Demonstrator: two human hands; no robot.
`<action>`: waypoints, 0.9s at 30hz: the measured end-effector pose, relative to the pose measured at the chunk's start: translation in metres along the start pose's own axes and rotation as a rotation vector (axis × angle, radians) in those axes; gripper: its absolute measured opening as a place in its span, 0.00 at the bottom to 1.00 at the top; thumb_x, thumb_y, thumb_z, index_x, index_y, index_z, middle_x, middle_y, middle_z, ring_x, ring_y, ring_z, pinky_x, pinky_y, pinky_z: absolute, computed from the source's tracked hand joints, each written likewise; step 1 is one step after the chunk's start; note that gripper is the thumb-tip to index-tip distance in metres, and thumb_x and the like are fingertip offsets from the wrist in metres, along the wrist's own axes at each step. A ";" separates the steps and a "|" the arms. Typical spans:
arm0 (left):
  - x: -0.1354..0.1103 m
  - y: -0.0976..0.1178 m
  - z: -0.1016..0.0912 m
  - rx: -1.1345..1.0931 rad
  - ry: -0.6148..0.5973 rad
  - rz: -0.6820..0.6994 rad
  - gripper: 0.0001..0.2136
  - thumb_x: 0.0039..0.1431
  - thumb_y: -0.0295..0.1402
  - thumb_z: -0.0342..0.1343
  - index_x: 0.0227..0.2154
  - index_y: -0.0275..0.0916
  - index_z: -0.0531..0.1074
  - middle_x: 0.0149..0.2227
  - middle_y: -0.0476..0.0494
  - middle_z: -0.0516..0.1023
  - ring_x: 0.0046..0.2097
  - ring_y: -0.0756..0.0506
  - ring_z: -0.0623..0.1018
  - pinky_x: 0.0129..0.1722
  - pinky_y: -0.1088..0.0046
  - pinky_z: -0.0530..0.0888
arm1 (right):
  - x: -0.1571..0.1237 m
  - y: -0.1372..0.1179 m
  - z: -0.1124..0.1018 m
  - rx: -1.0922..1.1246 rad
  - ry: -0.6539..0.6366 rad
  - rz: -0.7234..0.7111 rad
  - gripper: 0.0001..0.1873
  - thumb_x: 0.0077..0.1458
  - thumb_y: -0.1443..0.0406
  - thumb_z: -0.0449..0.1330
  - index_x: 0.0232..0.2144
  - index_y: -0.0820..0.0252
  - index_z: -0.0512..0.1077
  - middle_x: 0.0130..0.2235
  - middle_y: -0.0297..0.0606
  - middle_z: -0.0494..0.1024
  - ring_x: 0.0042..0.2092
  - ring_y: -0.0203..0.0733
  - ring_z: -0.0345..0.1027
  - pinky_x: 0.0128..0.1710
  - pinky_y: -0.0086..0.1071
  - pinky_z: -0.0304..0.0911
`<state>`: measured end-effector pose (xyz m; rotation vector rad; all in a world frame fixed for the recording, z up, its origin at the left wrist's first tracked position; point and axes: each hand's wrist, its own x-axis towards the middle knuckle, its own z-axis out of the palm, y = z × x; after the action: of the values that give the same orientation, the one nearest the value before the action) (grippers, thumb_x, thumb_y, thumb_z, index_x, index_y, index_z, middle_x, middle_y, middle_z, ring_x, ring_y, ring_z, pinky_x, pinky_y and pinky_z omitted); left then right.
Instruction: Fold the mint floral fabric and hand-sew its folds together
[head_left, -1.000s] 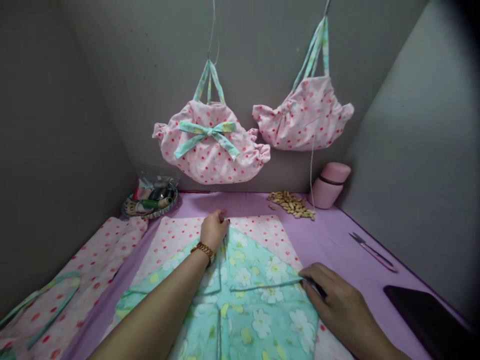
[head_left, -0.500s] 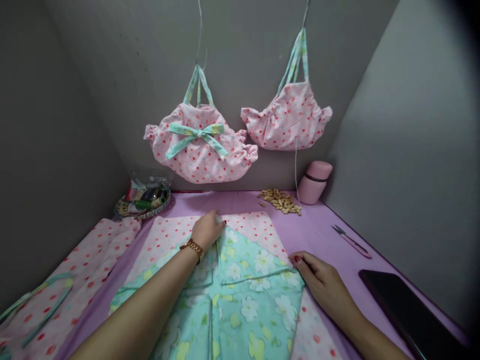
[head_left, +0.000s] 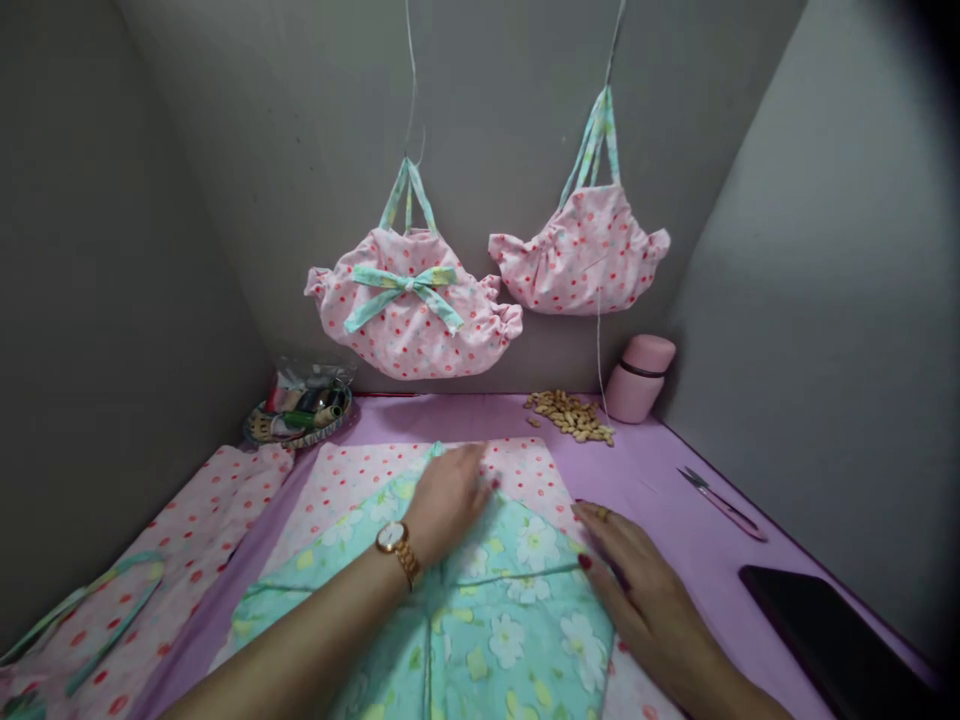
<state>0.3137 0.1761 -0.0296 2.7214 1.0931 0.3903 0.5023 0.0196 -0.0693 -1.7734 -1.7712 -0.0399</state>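
A mint-green floral cloth point(head_left: 517, 620), folded with pointed corners, lies on a pink dotted cloth point(head_left: 529, 460). My left hand point(head_left: 454, 500), with a gold watch point(head_left: 392, 538) on its wrist, is over the upper part of the green cloth. Its fingers reach right and are slightly blurred; nothing shows in them. At the green cloth's right edge rests my right hand point(head_left: 641, 580), open, thumb on the green fabric and fingers stretched over the pink border.
Two pink dotted bags point(head_left: 420, 340) hang from strings at the wall. Peanuts point(head_left: 570, 415), a pink flask point(head_left: 641, 380), thread snips point(head_left: 724, 505) and a black phone-like slab point(head_left: 817, 630) lie right. A basket of threads point(head_left: 300, 415) and more dotted cloth point(head_left: 195, 540) are left.
My left hand has shifted right and nearer from the green cloth's top point. My right hand has opened from a pinch at the right corner and lies flatter. The view has tilted slightly up.
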 end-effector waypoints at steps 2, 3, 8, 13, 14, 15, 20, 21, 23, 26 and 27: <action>-0.009 0.008 0.005 -0.049 -0.135 0.248 0.26 0.59 0.47 0.42 0.58 0.44 0.53 0.61 0.44 0.56 0.61 0.42 0.56 0.59 0.59 0.53 | -0.002 -0.004 0.004 -0.070 -0.174 -0.084 0.28 0.59 0.58 0.48 0.60 0.61 0.54 0.60 0.45 0.58 0.60 0.49 0.52 0.55 0.45 0.56; -0.012 0.009 0.008 -0.075 -0.201 0.340 0.28 0.59 0.49 0.41 0.59 0.44 0.51 0.62 0.43 0.53 0.62 0.41 0.53 0.60 0.54 0.51 | -0.003 -0.006 0.006 -0.099 -0.269 -0.113 0.29 0.59 0.57 0.48 0.61 0.60 0.51 0.61 0.44 0.56 0.60 0.49 0.50 0.55 0.47 0.55; 0.001 -0.007 0.023 -0.163 -0.252 0.325 0.31 0.58 0.51 0.39 0.60 0.40 0.49 0.63 0.35 0.49 0.63 0.38 0.51 0.59 0.45 0.46 | -0.004 -0.007 0.011 -0.206 -0.423 -0.159 0.30 0.60 0.54 0.45 0.61 0.59 0.49 0.61 0.42 0.51 0.61 0.51 0.48 0.55 0.52 0.55; 0.033 -0.026 0.007 -0.245 -0.164 0.168 0.25 0.59 0.47 0.44 0.56 0.40 0.58 0.60 0.38 0.57 0.61 0.39 0.58 0.58 0.50 0.55 | -0.006 -0.001 0.014 -0.265 -0.380 -0.203 0.30 0.59 0.53 0.46 0.60 0.59 0.51 0.60 0.40 0.53 0.59 0.51 0.51 0.54 0.50 0.56; 0.035 -0.029 -0.002 -0.266 -0.138 0.135 0.23 0.62 0.44 0.39 0.56 0.41 0.58 0.60 0.41 0.59 0.60 0.42 0.60 0.57 0.55 0.59 | -0.006 0.000 0.014 -0.274 -0.379 -0.209 0.30 0.59 0.53 0.46 0.60 0.59 0.52 0.60 0.40 0.53 0.59 0.51 0.52 0.54 0.50 0.57; 0.034 -0.033 -0.012 -0.286 -0.103 0.099 0.22 0.64 0.41 0.33 0.57 0.42 0.57 0.60 0.44 0.59 0.60 0.45 0.61 0.57 0.60 0.61 | -0.006 0.001 0.015 -0.280 -0.377 -0.216 0.30 0.59 0.53 0.46 0.60 0.60 0.52 0.60 0.41 0.53 0.59 0.51 0.52 0.53 0.51 0.57; -0.010 -0.061 -0.042 -0.284 -0.015 -0.027 0.23 0.65 0.40 0.27 0.60 0.40 0.49 0.63 0.45 0.50 0.63 0.48 0.53 0.60 0.65 0.55 | -0.006 0.008 0.020 -0.261 -0.363 -0.239 0.31 0.58 0.52 0.46 0.60 0.60 0.53 0.61 0.41 0.53 0.59 0.52 0.51 0.53 0.51 0.57; -0.022 -0.065 -0.040 -0.263 -0.031 -0.035 0.23 0.64 0.42 0.32 0.60 0.40 0.50 0.63 0.44 0.50 0.63 0.46 0.52 0.61 0.60 0.53 | -0.006 0.010 0.021 -0.251 -0.356 -0.239 0.31 0.58 0.52 0.47 0.60 0.58 0.52 0.61 0.40 0.53 0.59 0.52 0.51 0.54 0.51 0.57; -0.043 -0.071 -0.031 -0.213 -0.080 -0.035 0.26 0.60 0.45 0.43 0.59 0.41 0.53 0.62 0.40 0.51 0.63 0.41 0.51 0.60 0.50 0.48 | -0.007 0.013 0.023 -0.236 -0.339 -0.233 0.31 0.58 0.52 0.47 0.61 0.55 0.51 0.61 0.38 0.53 0.60 0.51 0.51 0.54 0.52 0.57; -0.061 -0.071 -0.019 -0.174 -0.138 -0.032 0.27 0.60 0.47 0.42 0.59 0.41 0.53 0.63 0.39 0.51 0.63 0.40 0.50 0.59 0.46 0.47 | -0.009 0.016 0.025 -0.211 -0.316 -0.222 0.30 0.58 0.53 0.48 0.61 0.53 0.52 0.61 0.36 0.54 0.60 0.51 0.50 0.55 0.51 0.56; -0.064 -0.069 -0.018 -0.178 -0.137 -0.041 0.26 0.61 0.47 0.38 0.59 0.42 0.51 0.63 0.40 0.49 0.64 0.42 0.49 0.59 0.47 0.47 | -0.009 0.016 0.025 -0.201 -0.309 -0.220 0.30 0.58 0.53 0.49 0.60 0.53 0.52 0.61 0.37 0.54 0.60 0.51 0.51 0.55 0.51 0.56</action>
<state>0.2194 0.1818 -0.0417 2.5247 1.0246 0.2758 0.5063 0.0238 -0.1001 -1.7890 -2.2486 -0.0362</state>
